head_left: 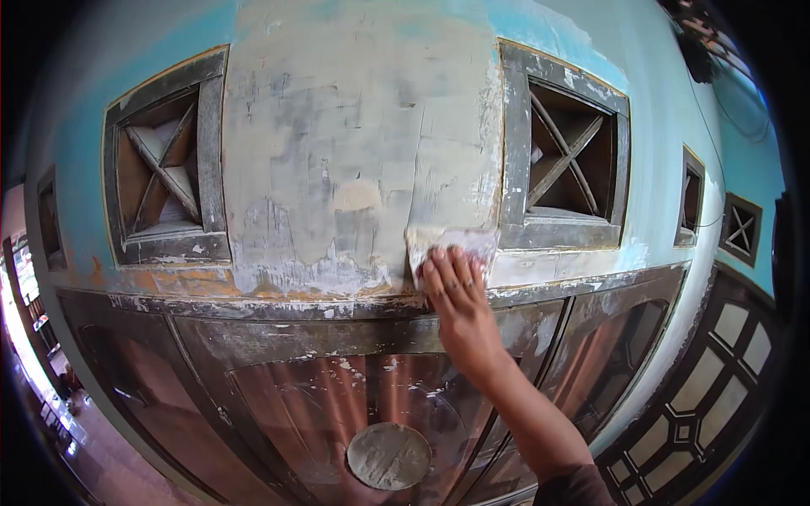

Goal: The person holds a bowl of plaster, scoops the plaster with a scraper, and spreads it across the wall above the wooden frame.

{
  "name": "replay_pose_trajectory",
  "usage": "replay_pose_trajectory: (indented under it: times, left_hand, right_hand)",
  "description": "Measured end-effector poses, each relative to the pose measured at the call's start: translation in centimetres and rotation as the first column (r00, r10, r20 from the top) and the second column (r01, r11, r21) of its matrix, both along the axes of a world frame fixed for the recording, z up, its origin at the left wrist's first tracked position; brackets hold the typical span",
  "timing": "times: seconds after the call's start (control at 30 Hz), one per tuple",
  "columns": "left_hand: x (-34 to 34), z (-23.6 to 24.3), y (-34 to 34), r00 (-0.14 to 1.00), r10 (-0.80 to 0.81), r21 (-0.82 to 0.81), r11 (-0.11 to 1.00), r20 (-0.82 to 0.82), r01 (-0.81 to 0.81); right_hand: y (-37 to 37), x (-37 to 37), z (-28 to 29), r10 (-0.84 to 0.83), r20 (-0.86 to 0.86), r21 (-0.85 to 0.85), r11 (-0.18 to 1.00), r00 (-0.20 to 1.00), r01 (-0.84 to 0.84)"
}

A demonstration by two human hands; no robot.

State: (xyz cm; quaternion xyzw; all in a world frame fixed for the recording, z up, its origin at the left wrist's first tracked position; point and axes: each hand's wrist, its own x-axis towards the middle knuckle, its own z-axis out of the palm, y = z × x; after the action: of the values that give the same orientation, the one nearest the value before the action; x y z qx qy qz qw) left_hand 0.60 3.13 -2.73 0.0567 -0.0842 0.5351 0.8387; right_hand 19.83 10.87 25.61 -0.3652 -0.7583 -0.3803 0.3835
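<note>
Putty dish (389, 456) looks weighty, left hand (360, 491) grip unclear; right hand (460, 305), fingers slightly spread, presses likely bendy scraper (447, 236), best held low.

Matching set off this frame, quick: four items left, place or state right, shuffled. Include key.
Column 1
1. Flat, rectangular, putty-smeared spreader
2. Round disc topped with grey putty
3. Pair of large X-barred dark wooden vents
4. Wide glass pane in a dark wooden frame

Column 2
A. Looks reddish, with pale flecks near its top
B. Flanking the patchy pale-grey wall section
C. Under the fingers of the right hand, against the wall
D. Near the picture's lower edge, with the partly hidden left hand

Pairs: 1-C, 2-D, 3-B, 4-A
</note>
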Motion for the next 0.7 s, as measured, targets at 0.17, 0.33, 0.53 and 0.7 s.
replay_pose_trajectory:
  times: [0.17,0.33,0.53,0.7]
  left_hand:
    - [2.1,4.0,-2.5,0.935,0.19,-0.188,0.949,-0.301,-0.253]
    - [-0.2,-0.4,-1.4,0.993,0.112,0.103,0.989,-0.03,-0.108]
    - [-0.3,0.1,-3.9,0.992,0.129,0.072,0.989,-0.013,-0.128]
    - [-1.1,3.1,-4.9,0.916,0.272,0.048,0.962,-0.295,-0.27]
  right_hand:
    - [-1.4,1.0,-6.5,0.042,0.06,-0.079,0.996,0.997,-0.037]
    - [-4.7,0.0,-1.2,0.101,-0.009,0.088,0.991,0.995,-0.1]
    - [-0.9,-0.3,10.3,0.0,-0.043,0.272,0.962,0.999,0.012]
    - [0.9,-0.9,5.7,-0.024,0.032,0.148,0.989,0.999,0.019]
